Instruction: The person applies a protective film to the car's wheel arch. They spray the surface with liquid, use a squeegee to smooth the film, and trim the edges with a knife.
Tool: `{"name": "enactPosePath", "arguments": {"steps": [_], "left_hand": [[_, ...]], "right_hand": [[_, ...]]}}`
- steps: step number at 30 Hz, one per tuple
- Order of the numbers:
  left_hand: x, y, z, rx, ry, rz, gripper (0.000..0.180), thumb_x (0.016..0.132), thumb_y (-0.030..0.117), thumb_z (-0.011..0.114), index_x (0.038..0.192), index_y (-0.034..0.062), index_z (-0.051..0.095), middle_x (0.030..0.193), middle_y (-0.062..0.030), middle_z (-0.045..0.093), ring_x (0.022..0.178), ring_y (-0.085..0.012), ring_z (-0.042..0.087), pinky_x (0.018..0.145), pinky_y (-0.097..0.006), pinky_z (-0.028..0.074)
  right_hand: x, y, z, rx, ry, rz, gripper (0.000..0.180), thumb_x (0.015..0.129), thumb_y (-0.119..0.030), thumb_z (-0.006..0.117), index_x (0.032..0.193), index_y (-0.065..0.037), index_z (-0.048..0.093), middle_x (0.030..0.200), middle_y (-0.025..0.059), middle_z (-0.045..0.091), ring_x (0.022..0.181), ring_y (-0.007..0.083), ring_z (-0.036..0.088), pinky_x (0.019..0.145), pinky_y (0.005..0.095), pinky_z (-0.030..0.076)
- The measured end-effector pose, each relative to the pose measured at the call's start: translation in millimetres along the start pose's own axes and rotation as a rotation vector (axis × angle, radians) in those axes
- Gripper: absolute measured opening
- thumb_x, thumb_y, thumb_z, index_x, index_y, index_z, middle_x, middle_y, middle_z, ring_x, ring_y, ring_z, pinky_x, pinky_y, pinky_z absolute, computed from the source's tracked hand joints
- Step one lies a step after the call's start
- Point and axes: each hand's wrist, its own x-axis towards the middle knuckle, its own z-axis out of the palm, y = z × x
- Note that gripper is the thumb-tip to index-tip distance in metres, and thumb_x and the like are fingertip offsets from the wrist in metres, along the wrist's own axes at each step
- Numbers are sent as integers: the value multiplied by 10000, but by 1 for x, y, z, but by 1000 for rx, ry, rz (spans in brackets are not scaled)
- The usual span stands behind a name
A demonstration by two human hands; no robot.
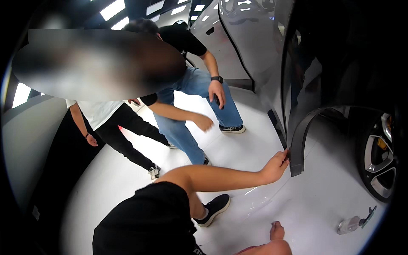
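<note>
My left hand (274, 168), on an arm stretched out from a black sleeve, has its fingers closed at the lower end of the dark wheel-arch trim (299, 146) of a car. The fingertips press on the trim's edge; the thumb side is partly hidden. Low in the picture, my right hand (277, 231) hangs above the white floor, apart from the car. Its fingers show only in part, and nothing can be made out in them. To its right, a clear spray bottle (349, 225) with a dark spray head is on the floor.
The car's wheel (378, 157) with a silver rim is at the far right. Its glossy grey side panel (250, 38) rises behind the trim. A person in blue jeans (182, 127) bends forward nearby, holding a dark object. Another person in black trousers (127, 140) stands further left.
</note>
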Motion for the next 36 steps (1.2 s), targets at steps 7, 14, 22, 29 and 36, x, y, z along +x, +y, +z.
{"name": "enactPosePath", "arguments": {"steps": [7, 14, 22, 29, 36], "left_hand": [[0, -18, 3, 6, 27, 25, 598, 1032, 57, 531, 1578, -36, 303, 1018, -181, 526, 950, -321, 557, 929, -378, 475], [-2, -56, -2, -140, 70, 85, 729, 994, -11, 557, 1639, 36, 223, 1020, -134, 496, 920, -260, 545, 884, -347, 478], [8, -73, -27, -277, -30, 145, 714, 1031, 59, 521, 1656, 75, 177, 1066, -158, 545, 911, -310, 599, 829, -385, 523], [-16, -51, -44, -448, -254, 9, 692, 1073, 196, 458, 1656, 65, 111, 1147, -248, 647, 960, -413, 664, 864, -480, 527], [-10, -65, -39, -550, -181, -39, 698, 1060, 195, 455, 1643, 30, 107, 1131, -255, 690, 900, -442, 687, 804, -511, 538]], "right_hand": [[48, -27, 38, -266, -192, -226, 378, 1066, -427, 560, 1253, -108, 638, 1010, 148, 773, 857, 314, 740, 753, 488, 565], [52, -83, 44, -141, -39, -265, 179, 957, -195, 607, 1079, -76, 663, 830, 227, 718, 785, 441, 698, 733, 552, 560], [-27, -106, -11, -288, 16, 42, 165, 990, -137, 547, 1084, -70, 665, 796, 167, 726, 757, 385, 709, 696, 481, 560], [-150, -292, -113, -138, 110, 341, 206, 976, -30, 503, 1110, 9, 654, 714, 94, 687, 698, 222, 699, 676, 346, 548], [-165, -482, -68, 230, 195, 607, 221, 1051, -120, 485, 1103, 12, 654, 734, 53, 644, 596, 104, 544, 507, 263, 413]]}}
